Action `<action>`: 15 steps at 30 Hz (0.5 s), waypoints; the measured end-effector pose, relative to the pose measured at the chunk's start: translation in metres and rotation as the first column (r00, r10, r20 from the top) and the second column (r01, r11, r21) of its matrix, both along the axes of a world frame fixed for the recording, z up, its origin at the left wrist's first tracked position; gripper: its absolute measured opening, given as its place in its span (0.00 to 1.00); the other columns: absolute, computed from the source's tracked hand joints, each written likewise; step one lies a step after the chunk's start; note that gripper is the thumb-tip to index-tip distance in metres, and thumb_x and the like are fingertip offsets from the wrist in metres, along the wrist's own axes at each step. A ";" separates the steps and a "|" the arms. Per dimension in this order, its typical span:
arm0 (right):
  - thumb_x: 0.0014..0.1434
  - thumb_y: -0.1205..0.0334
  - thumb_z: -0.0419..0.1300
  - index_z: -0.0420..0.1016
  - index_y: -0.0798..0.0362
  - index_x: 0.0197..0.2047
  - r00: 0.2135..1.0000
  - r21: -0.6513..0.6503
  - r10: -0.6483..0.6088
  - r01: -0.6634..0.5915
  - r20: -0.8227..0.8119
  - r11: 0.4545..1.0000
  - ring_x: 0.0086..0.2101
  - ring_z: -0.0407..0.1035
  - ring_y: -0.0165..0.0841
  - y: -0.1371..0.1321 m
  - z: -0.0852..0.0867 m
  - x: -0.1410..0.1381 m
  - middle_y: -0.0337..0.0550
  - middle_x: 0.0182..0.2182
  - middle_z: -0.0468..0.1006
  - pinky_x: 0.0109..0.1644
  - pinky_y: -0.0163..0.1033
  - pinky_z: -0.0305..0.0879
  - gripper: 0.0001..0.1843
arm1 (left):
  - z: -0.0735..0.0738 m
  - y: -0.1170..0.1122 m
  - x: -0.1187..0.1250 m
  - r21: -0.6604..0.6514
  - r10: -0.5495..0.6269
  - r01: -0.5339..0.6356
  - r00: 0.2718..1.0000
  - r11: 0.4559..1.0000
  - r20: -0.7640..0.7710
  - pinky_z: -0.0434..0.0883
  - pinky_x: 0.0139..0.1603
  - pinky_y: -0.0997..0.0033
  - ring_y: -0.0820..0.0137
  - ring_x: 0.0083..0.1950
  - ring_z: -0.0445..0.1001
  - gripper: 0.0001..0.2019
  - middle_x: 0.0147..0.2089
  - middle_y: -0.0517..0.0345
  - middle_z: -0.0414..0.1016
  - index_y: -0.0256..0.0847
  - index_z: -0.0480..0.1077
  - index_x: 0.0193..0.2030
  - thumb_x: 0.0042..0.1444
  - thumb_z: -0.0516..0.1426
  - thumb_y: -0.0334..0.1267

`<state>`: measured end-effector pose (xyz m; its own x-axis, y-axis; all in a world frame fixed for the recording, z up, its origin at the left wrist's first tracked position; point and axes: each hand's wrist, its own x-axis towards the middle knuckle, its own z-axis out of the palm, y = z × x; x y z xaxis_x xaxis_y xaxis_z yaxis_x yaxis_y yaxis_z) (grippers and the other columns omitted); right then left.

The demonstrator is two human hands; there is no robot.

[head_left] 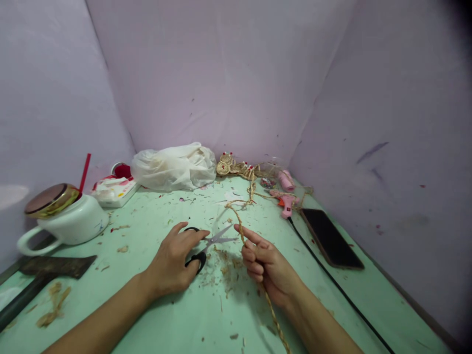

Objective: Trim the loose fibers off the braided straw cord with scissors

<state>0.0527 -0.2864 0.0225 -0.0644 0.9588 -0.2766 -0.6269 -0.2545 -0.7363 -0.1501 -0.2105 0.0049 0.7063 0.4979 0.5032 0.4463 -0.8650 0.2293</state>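
Note:
My left hand (179,258) has its thumb and fingers in the black handles of a pair of scissors (213,241). The blades are spread apart and point right, toward a braided straw-coloured cord (275,317). Closed around that cord is my right hand (267,258), its index finger stretched along it. From the fist the cord runs down toward the front edge of view, and upward past the blade tips, where it bends back toward the far side. Whether the blades touch the cord I cannot tell.
Scraps litter the green table (155,319). A pink glue gun (287,202), its black cable and a phone (332,238) lie right. Coiled straw pieces (236,167) and a plastic bag (175,167) stand at the back. Left are a white mug (75,223) and a hammer-like tool (55,268).

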 end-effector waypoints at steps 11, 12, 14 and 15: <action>0.44 0.78 0.57 0.68 0.53 0.45 0.799 0.046 0.271 -0.292 -0.537 0.955 0.12 0.43 0.15 0.001 -0.010 0.008 0.27 0.16 0.52 0.12 0.19 0.34 0.23 | -0.009 -0.003 0.011 0.011 -0.082 0.081 0.993 0.997 0.083 0.56 0.57 0.55 0.66 0.47 0.69 0.25 0.47 0.51 0.71 0.39 0.56 0.53 0.44 0.49 0.26; 0.46 0.78 0.57 0.67 0.53 0.45 0.789 0.054 0.276 -0.297 -0.549 0.953 0.12 0.43 0.15 0.001 -0.010 0.008 0.27 0.16 0.53 0.12 0.19 0.35 0.22 | -0.010 -0.003 0.012 0.009 -0.091 0.090 0.992 0.996 0.084 0.56 0.57 0.55 0.66 0.47 0.69 0.26 0.47 0.51 0.71 0.39 0.56 0.53 0.44 0.49 0.26; 0.48 0.76 0.56 0.67 0.54 0.45 0.775 0.065 0.285 -0.302 -0.564 0.951 0.12 0.44 0.15 0.001 -0.011 0.007 0.27 0.16 0.53 0.12 0.18 0.36 0.20 | -0.010 -0.003 0.013 0.002 -0.101 0.101 0.991 0.995 0.088 0.56 0.57 0.55 0.66 0.47 0.69 0.26 0.48 0.52 0.71 0.39 0.56 0.53 0.44 0.49 0.25; 0.49 0.75 0.56 0.68 0.54 0.44 0.771 0.068 0.288 -0.306 -0.568 0.950 0.12 0.44 0.15 0.001 -0.010 0.007 0.27 0.15 0.54 0.12 0.18 0.36 0.18 | -0.011 -0.003 0.014 -0.005 -0.099 0.100 0.991 0.995 0.091 0.56 0.57 0.55 0.66 0.47 0.69 0.26 0.48 0.52 0.71 0.39 0.56 0.54 0.44 0.49 0.25</action>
<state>0.0595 -0.2857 0.0121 -0.4972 0.8585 -0.1253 -0.8171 -0.5119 -0.2651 -0.1361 -0.2131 -0.0056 0.7045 0.4323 0.5629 0.3351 -0.9017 0.2730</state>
